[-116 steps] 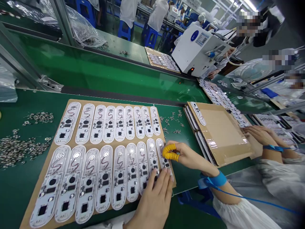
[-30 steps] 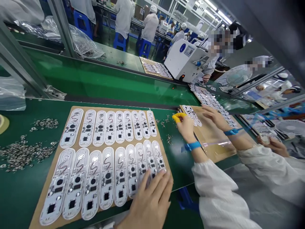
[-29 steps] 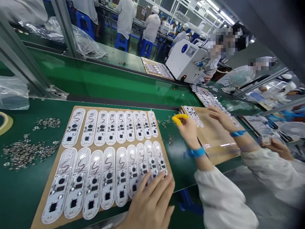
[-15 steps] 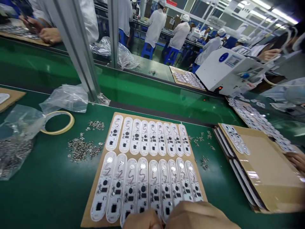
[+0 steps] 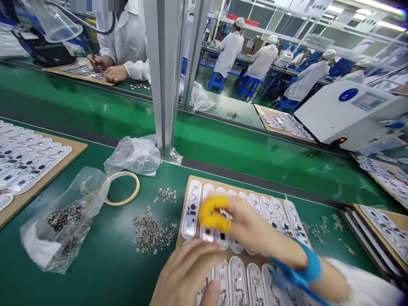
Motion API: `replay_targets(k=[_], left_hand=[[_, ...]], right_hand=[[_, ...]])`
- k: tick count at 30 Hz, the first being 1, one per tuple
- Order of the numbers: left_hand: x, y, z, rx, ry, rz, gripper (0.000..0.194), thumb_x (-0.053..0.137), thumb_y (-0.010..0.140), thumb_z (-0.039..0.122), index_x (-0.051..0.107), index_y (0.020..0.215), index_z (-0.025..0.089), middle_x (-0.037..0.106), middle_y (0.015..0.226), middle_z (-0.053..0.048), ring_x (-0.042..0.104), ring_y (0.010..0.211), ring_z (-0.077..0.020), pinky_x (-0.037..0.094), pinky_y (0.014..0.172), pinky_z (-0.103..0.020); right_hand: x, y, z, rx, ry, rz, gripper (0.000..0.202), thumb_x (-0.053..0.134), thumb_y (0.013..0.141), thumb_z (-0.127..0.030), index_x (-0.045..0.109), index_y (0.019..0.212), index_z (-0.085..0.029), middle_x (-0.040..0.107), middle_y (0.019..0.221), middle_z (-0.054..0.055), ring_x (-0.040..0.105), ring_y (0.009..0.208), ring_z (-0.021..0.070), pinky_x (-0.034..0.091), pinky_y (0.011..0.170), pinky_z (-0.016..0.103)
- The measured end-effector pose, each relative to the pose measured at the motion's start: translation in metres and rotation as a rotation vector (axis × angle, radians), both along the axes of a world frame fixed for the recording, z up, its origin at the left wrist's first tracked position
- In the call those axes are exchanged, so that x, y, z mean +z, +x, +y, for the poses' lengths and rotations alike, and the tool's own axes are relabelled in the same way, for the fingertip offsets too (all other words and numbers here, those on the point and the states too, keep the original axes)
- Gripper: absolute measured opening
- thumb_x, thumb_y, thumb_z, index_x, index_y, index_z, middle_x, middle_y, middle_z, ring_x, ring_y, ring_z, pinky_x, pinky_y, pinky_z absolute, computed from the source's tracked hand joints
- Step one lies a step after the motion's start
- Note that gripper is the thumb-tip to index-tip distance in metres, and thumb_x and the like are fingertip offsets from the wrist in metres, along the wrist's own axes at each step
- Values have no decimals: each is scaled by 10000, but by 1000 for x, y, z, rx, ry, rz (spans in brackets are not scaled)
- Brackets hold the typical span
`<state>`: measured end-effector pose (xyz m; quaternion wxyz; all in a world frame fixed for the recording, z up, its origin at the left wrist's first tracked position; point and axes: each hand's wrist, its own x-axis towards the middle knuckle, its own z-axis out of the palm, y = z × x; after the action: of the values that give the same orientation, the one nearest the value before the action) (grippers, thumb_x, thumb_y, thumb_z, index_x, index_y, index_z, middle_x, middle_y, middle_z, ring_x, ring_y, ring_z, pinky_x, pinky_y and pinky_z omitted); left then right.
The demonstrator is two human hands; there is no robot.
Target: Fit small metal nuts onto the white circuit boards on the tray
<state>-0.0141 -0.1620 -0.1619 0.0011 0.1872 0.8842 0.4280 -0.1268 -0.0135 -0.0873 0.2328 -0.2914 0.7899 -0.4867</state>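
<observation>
Rows of white oval casings (image 5: 191,212) with circuit boards and wires lie on a cardboard sheet (image 5: 184,227). Over the upper row is my right hand (image 5: 232,216), with yellow covers on two fingers and a blue band at the wrist; its thumb and finger curve toward each other, and what they hold, if anything, is too small to name. My left hand (image 5: 191,272), blurred, hovers over the sheet's lower left part, fingers apart and holding nothing. Left of the sheet, small metal parts (image 5: 151,231) form a loose pile.
A plastic bag of metal parts (image 5: 66,221), a tape roll (image 5: 123,203) and a crumpled bag (image 5: 135,155) lie left. A board of casings (image 5: 73,152) is far left, stacked boards (image 5: 376,238) right. Beyond a metal post (image 5: 164,85) a person works.
The camera view has turned left. My right hand has risen from the bottom edge over the upper row. My left hand has lifted and its fingers have opened.
</observation>
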Motion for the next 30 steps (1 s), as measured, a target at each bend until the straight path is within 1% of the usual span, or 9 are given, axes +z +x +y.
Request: replay_targets(k=[2, 4, 6, 8, 10, 13, 15, 21, 30], left_hand=[[-7, -11, -1, 102, -361, 427, 402, 453, 861, 407, 561, 1216, 251, 590, 1238, 39, 571, 1053, -125, 484, 880, -241], [-14, -16, 0, 195, -563, 601, 459, 447, 846, 479, 573, 1198, 212, 580, 1253, 34, 534, 1096, -155, 433, 881, -293], [-20, -16, 2, 206, -608, 612, 465, 395, 859, 501, 587, 1173, 217, 586, 1242, 43, 492, 1140, -153, 368, 918, -323], [-24, -14, 3, 203, -601, 586, 517, 362, 867, 504, 510, 1276, 224, 581, 1248, 47, 458, 1172, -148, 320, 953, -329], [-26, -13, 5, 203, -592, 577, 630, 337, 874, 507, 302, 1425, 202, 577, 1253, 36, 442, 1183, -151, 302, 964, -319], [-26, -13, 5, 204, -578, 561, 733, 311, 884, 510, 41, 1474, 170, 576, 1253, 20, 444, 1176, -155, 291, 965, -312], [-26, -13, 6, 193, -568, 550, 742, 317, 879, 529, 59, 1475, 169, 570, 1262, 14, 443, 1175, -161, 286, 970, -318], [-30, -11, 7, 179, -548, 528, 697, 379, 817, 629, 415, 1356, 189, 551, 1287, 8, 411, 1210, -177, 261, 1004, -333], [-33, -11, 9, 196, -558, 565, 702, 386, 812, 608, 410, 1362, 172, 553, 1282, -16, 407, 1223, -171, 261, 1015, -310]], right_hand=[[-22, -30, -4, -31, 153, 82, 337, 561, 856, -449, 628, 727, -144, 632, 747, 41, 537, 694, 123, 451, 663, 262], [-42, -48, -6, -35, 227, 121, 321, 582, 842, -446, 662, 750, -149, 647, 769, 47, 515, 751, 150, 424, 713, 296], [-55, -55, -7, -22, 271, 131, 276, 602, 836, -415, 692, 772, -162, 652, 772, 44, 497, 772, 160, 403, 741, 310], [-63, -55, -9, -15, 312, 133, 240, 612, 835, -381, 711, 770, -171, 656, 776, 46, 491, 764, 160, 393, 743, 310], [-66, -53, -10, -18, 343, 131, 208, 619, 835, -351, 722, 780, -179, 661, 790, 49, 496, 779, 164, 387, 750, 309], [-66, -52, -11, -18, 366, 133, 188, 624, 834, -349, 727, 818, -192, 660, 797, 43, 498, 821, 173, 375, 769, 310], [-65, -53, -11, -19, 376, 142, 196, 621, 837, -358, 723, 828, -189, 659, 811, 40, 489, 829, 173, 362, 778, 313], [-67, -50, -9, -51, 410, 172, 147, 605, 858, -289, 694, 810, -182, 671, 880, 20, 485, 850, 169, 299, 822, 348], [-68, -49, -12, -67, 449, 260, 122, 631, 833, -235, 686, 739, -180, 665, 847, 32, 489, 828, 179, 294, 746, 325]])
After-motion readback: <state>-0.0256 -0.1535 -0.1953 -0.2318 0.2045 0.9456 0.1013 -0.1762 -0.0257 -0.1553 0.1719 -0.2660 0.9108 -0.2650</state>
